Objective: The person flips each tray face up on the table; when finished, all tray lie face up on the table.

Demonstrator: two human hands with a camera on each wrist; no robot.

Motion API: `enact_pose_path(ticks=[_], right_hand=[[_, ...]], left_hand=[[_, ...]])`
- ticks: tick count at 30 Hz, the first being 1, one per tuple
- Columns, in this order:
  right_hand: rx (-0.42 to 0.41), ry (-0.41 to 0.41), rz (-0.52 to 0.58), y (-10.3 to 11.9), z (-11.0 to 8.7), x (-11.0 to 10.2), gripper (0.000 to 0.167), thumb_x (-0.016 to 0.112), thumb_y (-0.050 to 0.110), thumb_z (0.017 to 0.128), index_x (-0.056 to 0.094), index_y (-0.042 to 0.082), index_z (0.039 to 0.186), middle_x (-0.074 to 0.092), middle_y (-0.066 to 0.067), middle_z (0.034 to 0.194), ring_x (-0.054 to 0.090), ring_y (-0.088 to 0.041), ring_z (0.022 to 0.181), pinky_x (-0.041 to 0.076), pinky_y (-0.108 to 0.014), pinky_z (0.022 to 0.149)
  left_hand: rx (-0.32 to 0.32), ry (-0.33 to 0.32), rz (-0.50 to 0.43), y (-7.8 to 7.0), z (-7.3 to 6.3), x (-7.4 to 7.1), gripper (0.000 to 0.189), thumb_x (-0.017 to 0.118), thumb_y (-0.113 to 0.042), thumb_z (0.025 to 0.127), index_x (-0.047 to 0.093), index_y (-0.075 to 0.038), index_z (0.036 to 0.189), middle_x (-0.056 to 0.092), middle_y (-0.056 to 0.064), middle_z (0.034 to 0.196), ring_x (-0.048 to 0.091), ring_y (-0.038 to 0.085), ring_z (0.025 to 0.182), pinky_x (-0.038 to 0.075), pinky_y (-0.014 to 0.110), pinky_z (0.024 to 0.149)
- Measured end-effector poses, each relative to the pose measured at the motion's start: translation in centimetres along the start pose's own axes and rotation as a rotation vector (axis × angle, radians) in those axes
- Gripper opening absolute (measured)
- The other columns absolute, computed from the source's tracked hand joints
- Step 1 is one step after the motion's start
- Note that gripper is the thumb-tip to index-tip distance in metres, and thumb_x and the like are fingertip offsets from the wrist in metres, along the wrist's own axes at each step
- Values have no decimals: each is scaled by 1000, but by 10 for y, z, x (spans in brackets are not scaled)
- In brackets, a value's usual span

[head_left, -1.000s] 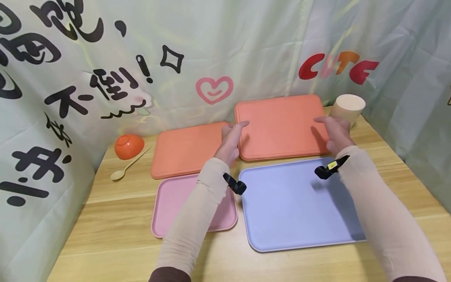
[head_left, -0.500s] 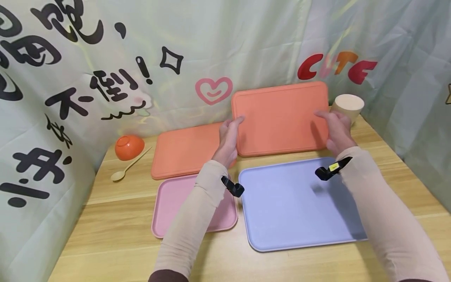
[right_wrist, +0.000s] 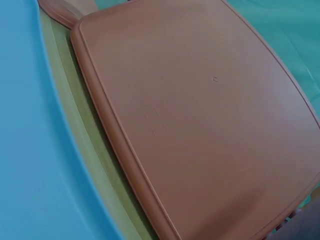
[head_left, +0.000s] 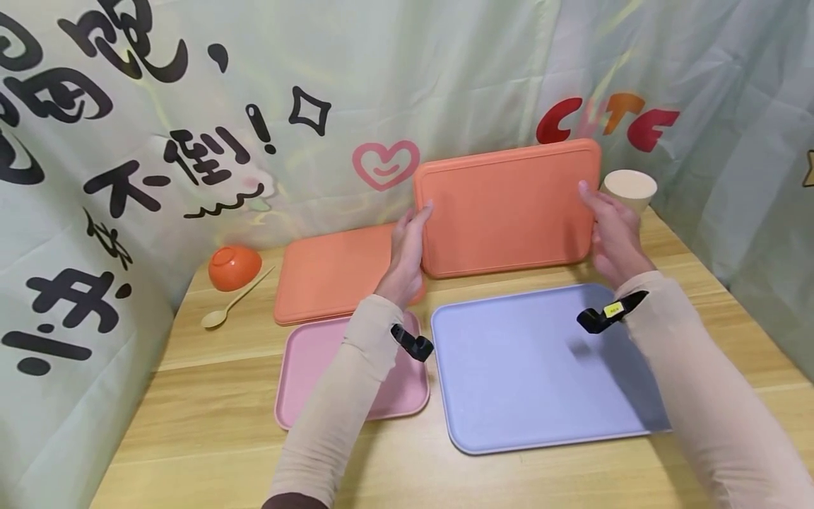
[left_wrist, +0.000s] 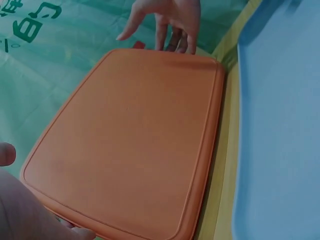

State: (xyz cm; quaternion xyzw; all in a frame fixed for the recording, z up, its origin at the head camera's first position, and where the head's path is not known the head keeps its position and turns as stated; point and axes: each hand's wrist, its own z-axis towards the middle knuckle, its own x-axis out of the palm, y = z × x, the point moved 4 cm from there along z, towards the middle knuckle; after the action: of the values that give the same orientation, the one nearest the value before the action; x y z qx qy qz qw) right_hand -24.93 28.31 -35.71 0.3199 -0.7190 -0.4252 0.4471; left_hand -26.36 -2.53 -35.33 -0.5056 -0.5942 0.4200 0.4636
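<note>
Both hands hold an upside-down orange tray (head_left: 509, 212) by its short ends, its far side raised and its base facing me. My left hand (head_left: 407, 251) is at the left end, with fingertips under the edge in the left wrist view. At the right end is my right hand (head_left: 615, 230); its fingers (left_wrist: 175, 40) reach behind the edge in the left wrist view. Whether the tray's near edge touches the table cannot be told. Nearer to me lies a blue tray (head_left: 547, 375). A second orange tray (head_left: 343, 272) lies upside down to the left, partly behind my left hand.
A pink tray (head_left: 318, 360) lies under my left forearm. At the far left are an upturned orange bowl (head_left: 234, 267) and a wooden spoon (head_left: 216, 318). A cream cup (head_left: 629, 189) stands behind my right hand. A printed curtain (head_left: 470, 78) hangs behind the wooden table (head_left: 210, 424).
The right-hand orange tray's far edge has risen and it stands more steeply tilted. Its near edge has shifted slightly back. Both hands have moved with it; the other things stay put.
</note>
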Motion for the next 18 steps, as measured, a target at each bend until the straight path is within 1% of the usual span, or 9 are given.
enact_pose_path(ticks=[1, 3, 5, 6, 8, 10, 13, 15, 18], right_hand=[[-13, 12, 16, 1, -1, 0, 52, 84, 40, 83, 61, 16, 122, 49, 8, 124, 41, -5, 84, 35, -18, 80], [-25, 43, 39, 2, -3, 0, 50, 77, 45, 87, 59, 16, 124, 48, 7, 125, 43, -5, 98, 34, -21, 95], [-22, 67, 17, 3, -7, 0, 56, 67, 55, 92, 53, 18, 131, 45, 8, 128, 38, -7, 116, 24, -25, 108], [-18, 71, 2, 4, -8, 0, 59, 61, 59, 94, 51, 18, 135, 44, 7, 129, 36, -8, 119, 21, -26, 110], [-6, 74, -27, 5, -12, -1, 64, 53, 65, 95, 47, 19, 138, 42, 7, 128, 35, -8, 120, 17, -28, 113], [5, 77, -59, 7, -15, -1, 66, 48, 69, 95, 47, 21, 140, 41, 8, 127, 34, -8, 120, 15, -30, 113], [7, 89, -52, 9, -20, -3, 66, 46, 70, 95, 48, 22, 140, 41, 9, 128, 33, -7, 122, 14, -30, 112], [7, 96, -48, 9, -22, -4, 67, 45, 71, 95, 49, 22, 141, 42, 9, 130, 33, -7, 126, 16, -30, 110], [13, 99, -30, 10, -25, -6, 68, 43, 71, 95, 50, 21, 141, 42, 10, 132, 31, -8, 134, 16, -28, 112]], left_hand=[[7, 8, -2, 0, -1, 0, 85, 65, -58, 92, 32, -19, 159, 33, -6, 160, 29, 17, 147, 27, 40, 120], [26, 23, -1, -1, -3, -1, 81, 62, -60, 93, 36, -20, 158, 35, -8, 159, 30, 16, 146, 26, 40, 120], [52, 35, -18, -2, -5, -2, 74, 59, -58, 95, 40, -21, 156, 39, -10, 155, 32, 15, 145, 27, 38, 120], [63, 38, -26, -3, -6, -3, 69, 58, -57, 97, 43, -21, 154, 41, -11, 153, 33, 14, 144, 27, 37, 120], [96, 44, -54, -4, -8, -3, 60, 55, -55, 99, 51, -20, 148, 49, -8, 146, 41, 14, 139, 30, 35, 118], [127, 51, -91, -5, -9, -3, 53, 53, -52, 101, 57, -16, 140, 55, -4, 137, 48, 17, 132, 33, 35, 116], [155, 65, -141, -6, -12, -3, 48, 51, -49, 103, 61, -9, 127, 60, 4, 125, 53, 25, 124, 36, 39, 114], [162, 82, -163, -7, -15, -3, 48, 50, -49, 104, 60, -8, 128, 59, 4, 127, 52, 23, 126, 35, 38, 115], [165, 112, -162, -7, -20, -4, 57, 47, -52, 104, 52, -9, 142, 54, 2, 142, 44, 15, 137, 30, 31, 118]])
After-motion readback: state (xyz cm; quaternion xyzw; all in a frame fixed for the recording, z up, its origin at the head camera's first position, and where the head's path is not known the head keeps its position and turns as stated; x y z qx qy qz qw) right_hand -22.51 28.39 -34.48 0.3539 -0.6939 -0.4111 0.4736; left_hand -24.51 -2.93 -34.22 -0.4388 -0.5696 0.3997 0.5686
